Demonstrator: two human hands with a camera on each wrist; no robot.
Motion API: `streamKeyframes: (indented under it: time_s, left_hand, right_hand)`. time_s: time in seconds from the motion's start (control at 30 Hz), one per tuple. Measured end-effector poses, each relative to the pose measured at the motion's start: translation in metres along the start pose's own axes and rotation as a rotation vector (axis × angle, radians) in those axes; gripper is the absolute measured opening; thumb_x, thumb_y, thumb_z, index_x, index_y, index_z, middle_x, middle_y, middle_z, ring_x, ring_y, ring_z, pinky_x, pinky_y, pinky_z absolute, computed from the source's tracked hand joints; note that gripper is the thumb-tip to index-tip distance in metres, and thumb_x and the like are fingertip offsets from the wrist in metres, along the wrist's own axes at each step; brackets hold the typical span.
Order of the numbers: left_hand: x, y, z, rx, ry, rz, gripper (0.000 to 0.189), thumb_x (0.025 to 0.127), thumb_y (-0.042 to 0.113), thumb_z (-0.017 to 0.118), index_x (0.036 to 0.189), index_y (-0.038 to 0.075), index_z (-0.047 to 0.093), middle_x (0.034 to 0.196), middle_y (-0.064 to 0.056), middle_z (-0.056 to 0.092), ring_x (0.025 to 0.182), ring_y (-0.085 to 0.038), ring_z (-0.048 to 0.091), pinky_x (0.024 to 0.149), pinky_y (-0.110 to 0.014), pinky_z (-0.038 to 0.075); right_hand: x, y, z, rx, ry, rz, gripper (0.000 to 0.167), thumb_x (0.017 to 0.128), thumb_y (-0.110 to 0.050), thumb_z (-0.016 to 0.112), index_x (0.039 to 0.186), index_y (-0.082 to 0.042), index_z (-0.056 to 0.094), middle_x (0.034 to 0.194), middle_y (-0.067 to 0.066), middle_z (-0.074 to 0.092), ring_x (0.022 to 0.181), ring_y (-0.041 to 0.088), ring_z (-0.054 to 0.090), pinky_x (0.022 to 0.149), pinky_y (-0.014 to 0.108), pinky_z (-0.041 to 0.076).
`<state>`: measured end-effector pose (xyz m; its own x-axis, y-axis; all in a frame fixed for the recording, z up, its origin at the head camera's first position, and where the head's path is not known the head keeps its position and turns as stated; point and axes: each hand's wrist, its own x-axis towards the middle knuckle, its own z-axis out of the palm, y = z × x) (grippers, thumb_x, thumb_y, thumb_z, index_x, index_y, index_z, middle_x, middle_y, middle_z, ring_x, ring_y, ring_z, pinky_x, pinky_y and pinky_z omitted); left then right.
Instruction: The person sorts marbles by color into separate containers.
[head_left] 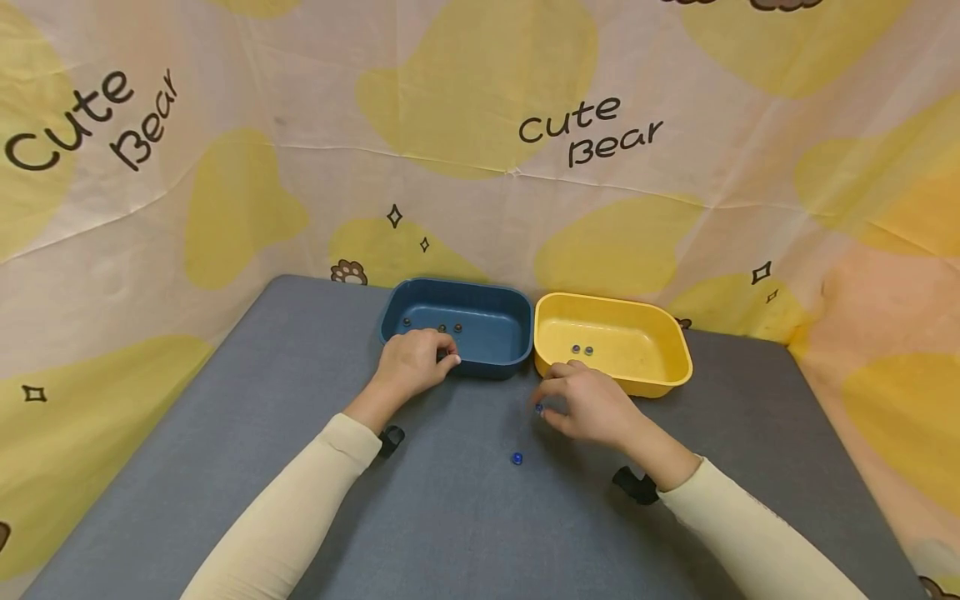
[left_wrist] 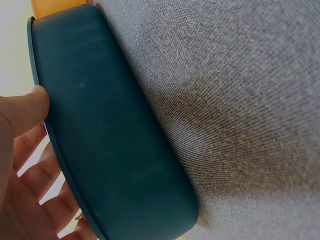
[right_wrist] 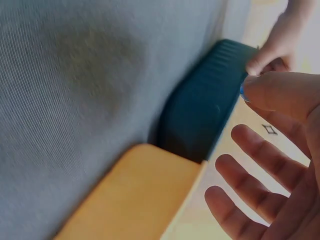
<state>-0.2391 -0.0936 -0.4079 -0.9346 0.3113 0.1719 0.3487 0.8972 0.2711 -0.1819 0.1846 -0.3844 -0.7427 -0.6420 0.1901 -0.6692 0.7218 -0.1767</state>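
My left hand [head_left: 415,360] is at the near rim of a dark blue plastic box [head_left: 491,333]. In the left wrist view its thumb [left_wrist: 35,102] touches the rim from outside, with the fingers behind the wall, so it grips the edge. My right hand [head_left: 592,404] pinches a small blue marble [head_left: 538,408] between thumb and forefinger, in front of a yellow box [head_left: 652,350]. The other right fingers [right_wrist: 255,187] are spread apart. Another blue marble [head_left: 517,458] lies on the grey cloth below.
Several brownish marbles [head_left: 458,328] lie in the blue box, and two bluish marbles [head_left: 588,351] in the yellow one. Both boxes stand side by side on the grey table [head_left: 300,350]. A patterned curtain [head_left: 465,100] hangs close behind them.
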Motion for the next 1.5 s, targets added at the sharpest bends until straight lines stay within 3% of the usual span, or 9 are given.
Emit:
streamKeyframes:
  time_s: [0.23, 0.4, 0.53, 0.7, 1.03, 1.5]
  left_hand:
    - [0.000, 0.000, 0.001, -0.007, 0.001, 0.002, 0.010, 0.089, 0.036, 0.068, 0.089, 0.026, 0.072, 0.085, 0.005, 0.068, 0.069, -0.011, 0.058, 0.059, -0.031, 0.045]
    - [0.000, 0.000, 0.001, -0.008, 0.006, 0.005, 0.010, 0.089, 0.036, 0.068, 0.089, 0.027, 0.072, 0.085, 0.005, 0.068, 0.069, -0.011, 0.058, 0.058, -0.030, 0.045]
    - [0.000, -0.001, 0.001, -0.010, 0.005, 0.004, 0.010, 0.089, 0.035, 0.068, 0.089, 0.027, 0.072, 0.085, 0.005, 0.068, 0.069, -0.011, 0.058, 0.059, -0.031, 0.045]
    - [0.000, -0.001, 0.002, -0.008, 0.001, 0.006, 0.011, 0.089, 0.036, 0.067, 0.090, 0.026, 0.072, 0.085, 0.005, 0.068, 0.069, -0.011, 0.058, 0.059, -0.031, 0.046]
    - [0.001, -0.001, 0.002, 0.000, 0.006, 0.013, 0.013, 0.090, 0.037, 0.067, 0.091, 0.025, 0.073, 0.084, 0.005, 0.068, 0.069, -0.011, 0.058, 0.058, -0.031, 0.045]
    - [0.000, -0.001, 0.001, -0.006, 0.000, 0.009, 0.012, 0.090, 0.037, 0.067, 0.090, 0.026, 0.072, 0.086, 0.005, 0.068, 0.069, -0.010, 0.058, 0.059, -0.030, 0.046]
  right_hand:
    - [0.005, 0.010, -0.019, 0.001, 0.072, 0.025, 0.014, 0.077, -0.018, 0.078, 0.091, -0.019, 0.076, 0.088, -0.004, 0.065, 0.078, 0.013, 0.055, 0.064, 0.027, 0.047]
    - [0.010, 0.024, -0.029, 0.014, 0.089, 0.070, 0.016, 0.078, -0.016, 0.077, 0.093, -0.016, 0.075, 0.091, 0.001, 0.067, 0.082, 0.020, 0.061, 0.071, 0.035, 0.052]
    - [0.013, 0.038, -0.032, 0.010, 0.092, 0.107, 0.015, 0.079, -0.018, 0.077, 0.094, -0.016, 0.075, 0.092, 0.003, 0.068, 0.079, 0.021, 0.061, 0.067, 0.034, 0.051]
    - [0.014, 0.057, -0.034, 0.009, 0.053, 0.180, 0.015, 0.081, -0.020, 0.075, 0.095, -0.017, 0.075, 0.094, 0.004, 0.067, 0.072, 0.019, 0.059, 0.060, 0.030, 0.047]
    - [0.016, 0.100, -0.030, 0.045, -0.022, 0.261, 0.017, 0.084, -0.015, 0.071, 0.099, -0.007, 0.073, 0.094, 0.010, 0.067, 0.080, 0.025, 0.061, 0.069, 0.038, 0.050]
    - [0.014, 0.140, -0.006, 0.064, -0.139, 0.449, 0.018, 0.087, -0.019, 0.067, 0.100, -0.009, 0.074, 0.102, 0.015, 0.067, 0.092, 0.031, 0.062, 0.079, 0.048, 0.050]
